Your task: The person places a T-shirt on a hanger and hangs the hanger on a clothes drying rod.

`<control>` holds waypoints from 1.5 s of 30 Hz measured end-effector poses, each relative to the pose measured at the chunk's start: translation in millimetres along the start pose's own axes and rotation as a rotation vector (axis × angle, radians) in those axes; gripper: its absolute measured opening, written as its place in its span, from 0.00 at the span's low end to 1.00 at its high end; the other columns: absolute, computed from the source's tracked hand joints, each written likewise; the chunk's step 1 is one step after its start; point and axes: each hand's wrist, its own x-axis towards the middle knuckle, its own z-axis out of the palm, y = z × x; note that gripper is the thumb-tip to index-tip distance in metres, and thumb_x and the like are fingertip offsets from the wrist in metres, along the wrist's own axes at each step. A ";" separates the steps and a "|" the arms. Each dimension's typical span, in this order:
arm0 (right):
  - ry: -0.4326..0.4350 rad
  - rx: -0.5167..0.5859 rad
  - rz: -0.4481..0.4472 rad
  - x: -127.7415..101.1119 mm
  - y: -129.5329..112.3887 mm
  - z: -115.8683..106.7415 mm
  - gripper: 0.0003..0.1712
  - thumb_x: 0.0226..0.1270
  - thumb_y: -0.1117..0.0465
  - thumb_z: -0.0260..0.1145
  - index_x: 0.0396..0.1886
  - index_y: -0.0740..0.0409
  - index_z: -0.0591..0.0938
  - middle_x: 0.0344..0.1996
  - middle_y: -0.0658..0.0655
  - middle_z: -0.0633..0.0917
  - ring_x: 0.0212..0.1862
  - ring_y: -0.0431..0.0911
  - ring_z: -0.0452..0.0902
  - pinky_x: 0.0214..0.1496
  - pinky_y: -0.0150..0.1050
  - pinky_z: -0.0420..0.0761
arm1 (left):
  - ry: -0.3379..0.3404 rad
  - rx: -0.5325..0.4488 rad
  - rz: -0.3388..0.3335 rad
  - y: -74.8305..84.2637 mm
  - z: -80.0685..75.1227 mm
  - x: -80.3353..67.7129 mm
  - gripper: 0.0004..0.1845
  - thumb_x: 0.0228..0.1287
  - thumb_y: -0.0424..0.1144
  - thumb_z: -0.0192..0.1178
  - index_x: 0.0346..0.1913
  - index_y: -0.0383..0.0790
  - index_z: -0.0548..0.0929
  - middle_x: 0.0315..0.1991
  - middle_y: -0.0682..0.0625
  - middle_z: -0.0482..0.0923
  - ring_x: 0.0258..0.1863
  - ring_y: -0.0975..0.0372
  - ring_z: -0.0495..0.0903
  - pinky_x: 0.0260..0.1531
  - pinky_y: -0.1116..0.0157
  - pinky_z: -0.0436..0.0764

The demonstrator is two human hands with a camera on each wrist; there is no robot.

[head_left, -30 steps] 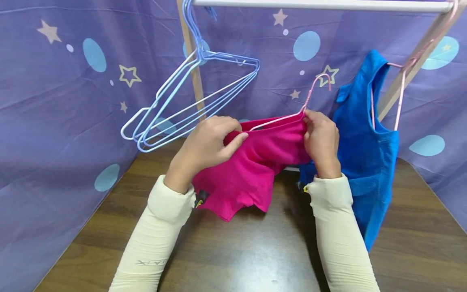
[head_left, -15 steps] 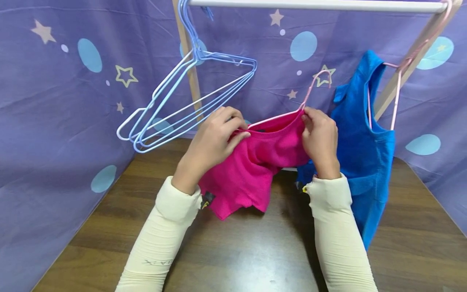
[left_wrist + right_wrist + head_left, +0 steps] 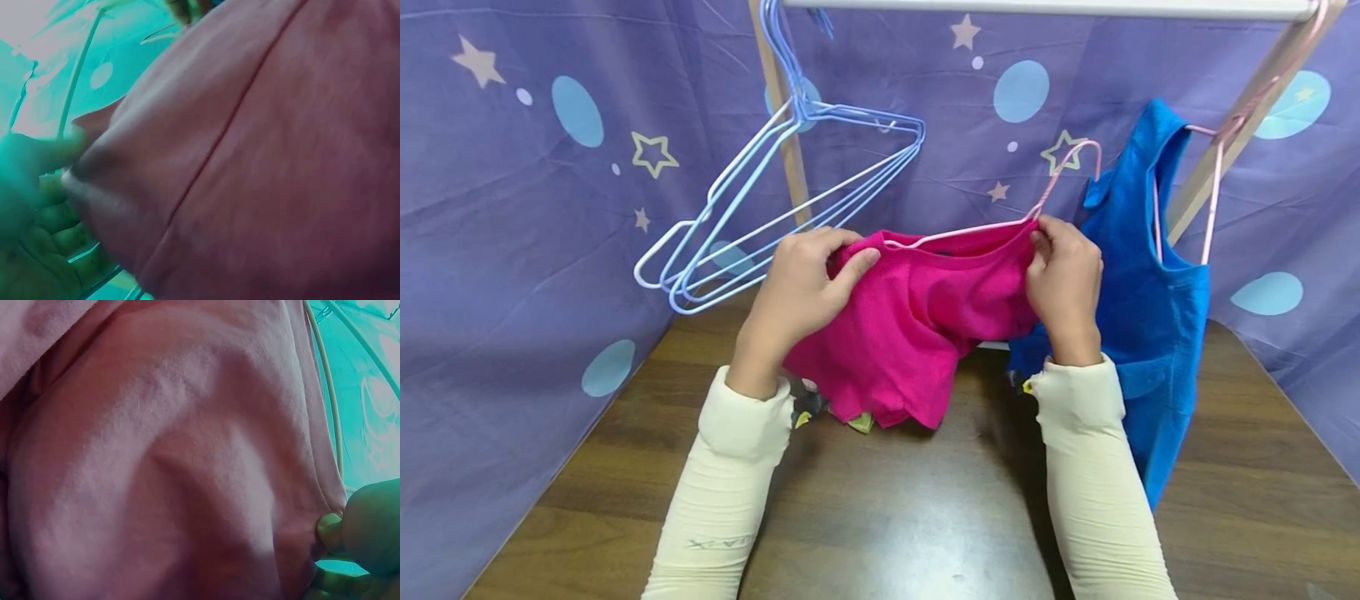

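Since half a second ago, the left hand [image 3: 797,287] has slid outward along the collar of the pink top [image 3: 917,325], stretching the fabric wider over the pink hanger [image 3: 1060,171], whose hook now leans more to the right. Both hands are raised above the table [image 3: 910,508], forearms in cream sleeves [image 3: 722,492] angled up and inward. The left hand pinches the top's left shoulder between thumb and curled fingers; the right hand [image 3: 1063,283] pinches the right side of the collar just beside the base of the hanger's hook. The top hangs bunched between them, its hem low over the dark wooden table.

Behind, a white rail [image 3: 1045,8] crosses the upper edge, resting on slanted wooden posts. A cluster of light blue wire hangers [image 3: 775,217] dangles from it at left, tilted. At right, a blue sleeveless garment [image 3: 1157,292] hangs on another pink hanger, just beside the right hand. A purple cloth backdrop [image 3: 535,233] printed with stars and pale blue dots encloses the scene.

Both wrist views carry a heavy green cast and are filled with pink fabric at close range; only fingertips [image 3: 44,219] show at the left wrist view's edge, and a thin hanger wire [image 3: 331,419] runs beside the fabric in the right wrist view. The hanger's lower bar is hidden inside the top. Small scraps of colour under the hem cannot be identified.
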 end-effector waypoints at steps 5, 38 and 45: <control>0.013 -0.011 0.017 0.4 1.1 -1.3 0.12 0.76 0.66 0.60 0.49 0.66 0.87 0.44 0.67 0.88 0.49 0.63 0.84 0.51 0.60 0.79 | 0.111 0.008 0.030 -3.2 -7.8 -1.1 0.09 0.62 0.35 0.73 0.38 0.31 0.90 0.31 0.43 0.87 0.25 0.56 0.79 0.30 0.60 0.76; 0.084 -0.072 0.034 -3.3 -19.7 -4.3 0.13 0.77 0.60 0.60 0.48 0.61 0.88 0.44 0.65 0.88 0.48 0.64 0.83 0.45 0.64 0.79 | 0.462 0.234 0.265 8.4 18.0 0.0 0.08 0.70 0.31 0.65 0.34 0.29 0.85 0.31 0.40 0.79 0.31 0.47 0.76 0.34 0.54 0.79; 0.092 -0.045 0.033 -0.3 -14.6 -9.1 0.14 0.77 0.59 0.61 0.50 0.62 0.88 0.46 0.64 0.89 0.49 0.63 0.84 0.47 0.63 0.80 | 0.419 0.130 0.187 4.3 -0.8 0.7 0.11 0.70 0.36 0.66 0.43 0.28 0.89 0.36 0.37 0.84 0.36 0.44 0.79 0.42 0.53 0.79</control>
